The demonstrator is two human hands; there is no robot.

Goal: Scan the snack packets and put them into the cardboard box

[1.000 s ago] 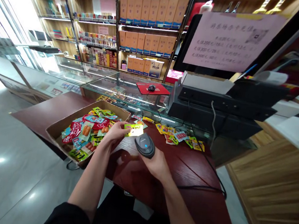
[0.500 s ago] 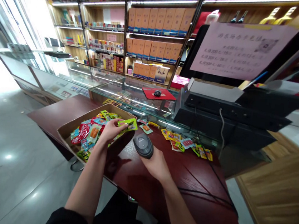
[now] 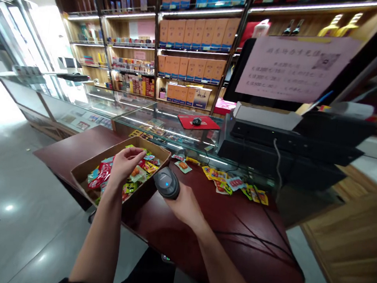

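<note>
My right hand (image 3: 186,205) is wrapped round the handle of a dark grey barcode scanner (image 3: 166,183), whose head points at the cardboard box (image 3: 81,185) and shows a small blue light. Over that box is my left hand (image 3: 123,163), thumb and fingers drawn together in a pinch; whether anything is between the fingertips I cannot make out. Small snack packets (image 3: 103,172) in red, green, yellow and pale blue fill the box below it. The left hand hides some of them. The box stands on a dark red-brown table (image 3: 171,230).
More snack packets (image 3: 234,183) lie along the table's back edge, one pale packet (image 3: 183,166) apart from them. Black cables (image 3: 252,237) cross the table's right side. Behind are a glass counter (image 3: 133,112), a mouse on a red mat (image 3: 207,124) and a monitor with a paper sign (image 3: 295,69).
The green packet no longer shows in my left hand, which has moved left over the box. My right hand has brought the scanner left, towards the box, and its light is now blue.
</note>
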